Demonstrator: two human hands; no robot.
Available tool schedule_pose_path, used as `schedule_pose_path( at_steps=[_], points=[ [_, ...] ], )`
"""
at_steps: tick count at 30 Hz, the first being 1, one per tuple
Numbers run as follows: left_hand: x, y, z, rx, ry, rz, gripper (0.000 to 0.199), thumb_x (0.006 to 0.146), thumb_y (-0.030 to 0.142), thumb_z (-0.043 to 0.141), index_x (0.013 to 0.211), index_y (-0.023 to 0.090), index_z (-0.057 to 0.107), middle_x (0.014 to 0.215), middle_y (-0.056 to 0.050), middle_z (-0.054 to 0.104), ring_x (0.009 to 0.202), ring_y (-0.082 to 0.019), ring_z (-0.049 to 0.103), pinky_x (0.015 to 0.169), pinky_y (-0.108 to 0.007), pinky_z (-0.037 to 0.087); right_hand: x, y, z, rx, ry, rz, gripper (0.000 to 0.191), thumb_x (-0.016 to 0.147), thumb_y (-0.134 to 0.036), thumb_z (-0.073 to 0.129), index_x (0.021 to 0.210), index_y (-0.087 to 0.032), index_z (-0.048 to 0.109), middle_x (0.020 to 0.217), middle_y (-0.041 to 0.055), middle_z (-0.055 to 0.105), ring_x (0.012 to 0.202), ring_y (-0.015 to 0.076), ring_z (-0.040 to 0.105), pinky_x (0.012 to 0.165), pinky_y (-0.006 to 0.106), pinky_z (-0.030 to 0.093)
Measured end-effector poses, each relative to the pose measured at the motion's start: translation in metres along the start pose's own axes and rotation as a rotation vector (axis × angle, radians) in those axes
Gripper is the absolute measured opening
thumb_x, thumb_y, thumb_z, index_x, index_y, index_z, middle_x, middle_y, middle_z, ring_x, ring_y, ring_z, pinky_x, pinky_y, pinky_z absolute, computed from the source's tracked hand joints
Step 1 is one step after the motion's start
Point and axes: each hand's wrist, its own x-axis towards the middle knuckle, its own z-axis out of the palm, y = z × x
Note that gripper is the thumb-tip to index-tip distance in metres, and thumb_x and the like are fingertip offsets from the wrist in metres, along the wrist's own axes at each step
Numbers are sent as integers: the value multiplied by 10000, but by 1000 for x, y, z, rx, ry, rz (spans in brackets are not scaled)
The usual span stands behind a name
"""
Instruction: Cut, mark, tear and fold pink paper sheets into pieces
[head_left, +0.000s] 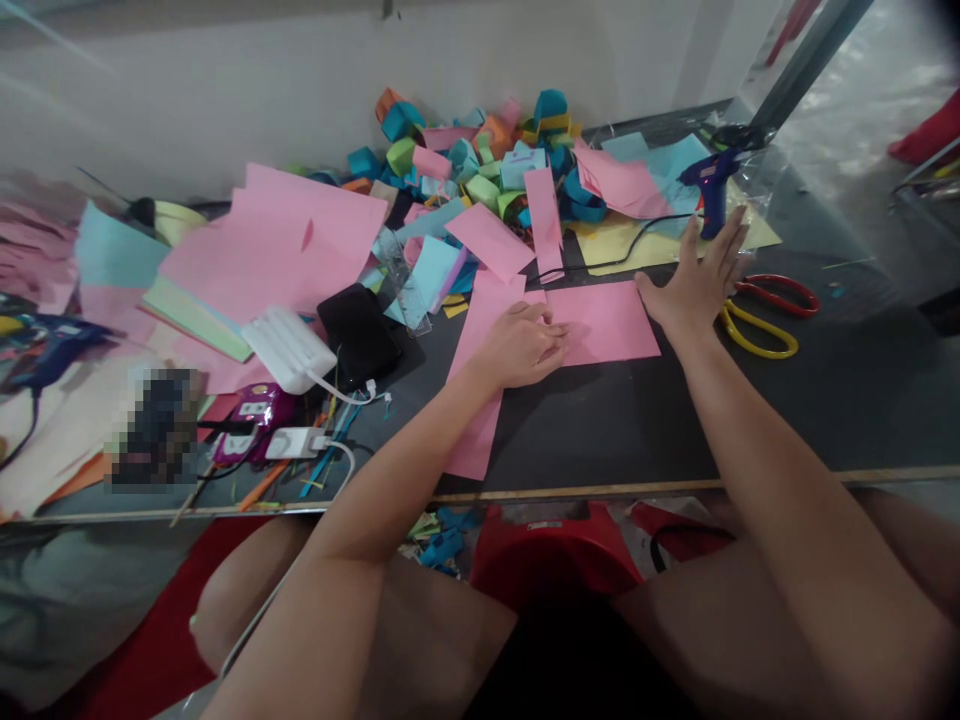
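Pink paper point(611, 322) lies flat on the dark table in front of me, its left end over a longer pink strip point(474, 440). My left hand point(525, 345) presses on the papers where they meet, its fingers bent and close together; anything under them is hidden. At the right end of the pink paper is my right hand point(694, 278), fingers spread and holding nothing, its thumb at the paper's corner. Just beyond it stands a blue glue gun point(711, 190). Scissors with red and yellow handles point(759, 345) lie right of that hand, their blades hidden.
Colourful paper loops point(484, 165) are heaped along the wall. Large pink sheets point(285, 230), a black phone point(360, 332), a white power bank point(289, 348) and a second glue gun point(56, 350) lie to the left. The table's front edge point(600, 490) runs before my knees.
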Motion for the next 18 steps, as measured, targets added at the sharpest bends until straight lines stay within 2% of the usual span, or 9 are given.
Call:
schedule_pose_path(
  at_steps=[4,7,11,13,16,18],
  points=[
    [-1,-2,-1,-2,18,14,467,1084,383,410,1084,201,840,1090,-63,845,1137,-256,698,973,-433,503,2,3,-5,-34,30,-118,1092,888,-683,620,1733,-322,29,1818,104,156,1649,485,-175,1259,792,-44],
    [-3,-10,1,-20,56,9,396,1068,404,492,1013,228,843,1048,-38,851,1109,-250,716,961,-422,515,1,3,-8,-22,51,-210,1013,884,-624,658,1724,-360,157,1787,77,273,1679,447,-93,1304,754,45],
    [-7,-24,7,-79,79,16,257,1017,369,634,911,264,843,1025,-13,851,1109,-241,733,978,-420,528,2,3,-3,80,58,-296,672,935,-545,623,1566,-330,539,1689,99,462,1677,434,132,1294,748,209],
    [-8,-30,10,-123,79,10,218,1006,366,665,944,273,853,1040,-20,850,1129,-243,731,990,-428,536,4,6,0,163,20,-361,504,959,-497,606,1426,-322,675,1616,98,561,1619,414,332,1272,705,312],
    [-8,-38,11,-192,50,-5,193,997,388,698,1035,292,861,1064,-29,848,1161,-251,722,1025,-445,534,5,15,-5,266,-202,-559,325,960,-449,616,1202,-320,789,1417,61,732,1373,342,645,1188,602,470],
    [-7,-41,10,-223,10,-16,180,989,383,715,1063,306,860,1085,-30,846,1184,-257,710,1046,-456,524,1,21,-15,278,-329,-627,257,949,-430,619,1059,-314,820,1267,38,803,1205,303,739,1105,546,539]
  ],
)
